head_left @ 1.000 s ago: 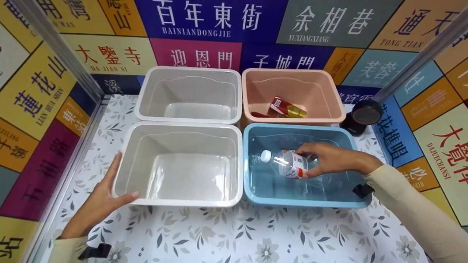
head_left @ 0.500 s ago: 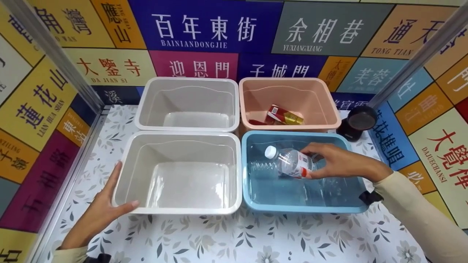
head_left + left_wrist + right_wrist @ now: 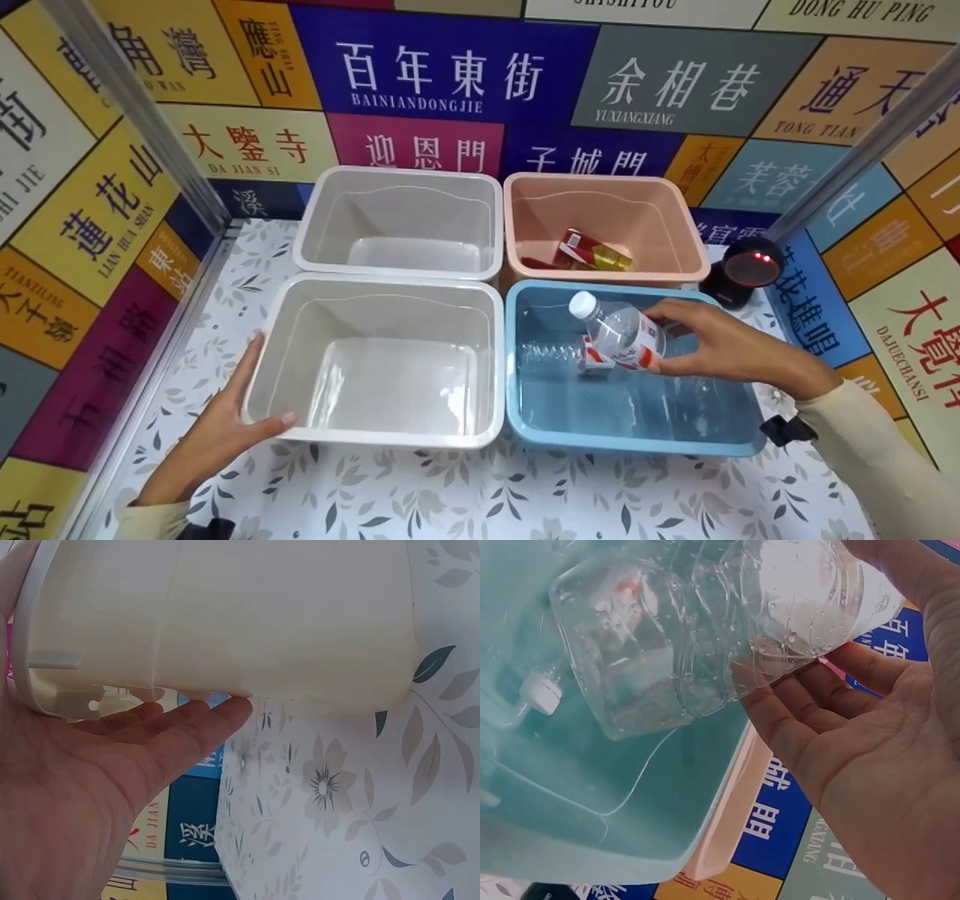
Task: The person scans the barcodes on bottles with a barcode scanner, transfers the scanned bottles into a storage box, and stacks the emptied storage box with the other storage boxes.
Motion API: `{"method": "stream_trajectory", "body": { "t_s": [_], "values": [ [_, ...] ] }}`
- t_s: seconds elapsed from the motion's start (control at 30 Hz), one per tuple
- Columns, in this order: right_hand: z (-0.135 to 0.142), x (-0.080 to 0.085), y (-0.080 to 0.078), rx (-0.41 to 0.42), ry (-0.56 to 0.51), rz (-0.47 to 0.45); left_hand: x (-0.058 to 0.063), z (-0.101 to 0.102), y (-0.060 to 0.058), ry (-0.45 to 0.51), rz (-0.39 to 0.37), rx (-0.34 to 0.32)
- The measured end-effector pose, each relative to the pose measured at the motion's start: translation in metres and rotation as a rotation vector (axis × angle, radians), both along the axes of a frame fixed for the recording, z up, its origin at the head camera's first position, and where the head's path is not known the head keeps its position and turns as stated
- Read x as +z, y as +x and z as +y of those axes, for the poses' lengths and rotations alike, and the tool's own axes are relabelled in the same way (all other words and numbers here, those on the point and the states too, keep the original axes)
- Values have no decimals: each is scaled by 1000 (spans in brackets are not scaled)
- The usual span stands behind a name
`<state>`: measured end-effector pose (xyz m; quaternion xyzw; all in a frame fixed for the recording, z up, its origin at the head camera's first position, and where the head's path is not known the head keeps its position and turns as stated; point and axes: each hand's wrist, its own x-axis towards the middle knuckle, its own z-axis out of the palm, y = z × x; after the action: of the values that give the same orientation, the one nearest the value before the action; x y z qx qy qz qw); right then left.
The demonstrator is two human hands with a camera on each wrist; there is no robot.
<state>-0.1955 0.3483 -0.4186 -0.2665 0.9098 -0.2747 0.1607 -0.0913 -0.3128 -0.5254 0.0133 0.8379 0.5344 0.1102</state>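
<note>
My right hand (image 3: 712, 341) grips a clear plastic bottle (image 3: 616, 330) with a white cap and a red-and-white label. It is tilted over the blue bin (image 3: 637, 442), cap pointing left and up. In the right wrist view, thumb and fingers (image 3: 784, 720) are around the label part of the bottle (image 3: 705, 645), its base facing the bin. Below it, more clear bottles (image 3: 551, 354) lie in the blue bin; one shows a white cap (image 3: 541, 693). My left hand (image 3: 225, 427) rests at the corner of the front white bin (image 3: 375, 435), straight fingers (image 3: 202, 727) along its outer wall, thumb at the rim.
Behind stand a grey-white bin (image 3: 397, 270) and a pink bin (image 3: 607, 276) holding red-and-gold boxes (image 3: 596, 251). A black scanner-like device (image 3: 742, 274) with red lights stands at the right. Sign-printed walls (image 3: 450, 67) enclose the flower-patterned tabletop (image 3: 420, 495).
My right hand has raised the bottle and shifted it right, uncovering a labelled bottle beneath. Red lights now show on the black device. The left hand stays at the bin. The head view has tilted up.
</note>
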Motion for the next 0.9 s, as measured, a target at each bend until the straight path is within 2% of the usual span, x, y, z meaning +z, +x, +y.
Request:
{"method": "stream_trajectory", "body": {
  "t_s": [0.3, 0.9],
  "values": [
    [10, -1, 13, -36, 3, 38, -5, 1, 1, 7, 5, 4],
    [23, 12, 18, -78, -40, 94, 0, 0, -2, -20, 5, -5]
  ]
}}
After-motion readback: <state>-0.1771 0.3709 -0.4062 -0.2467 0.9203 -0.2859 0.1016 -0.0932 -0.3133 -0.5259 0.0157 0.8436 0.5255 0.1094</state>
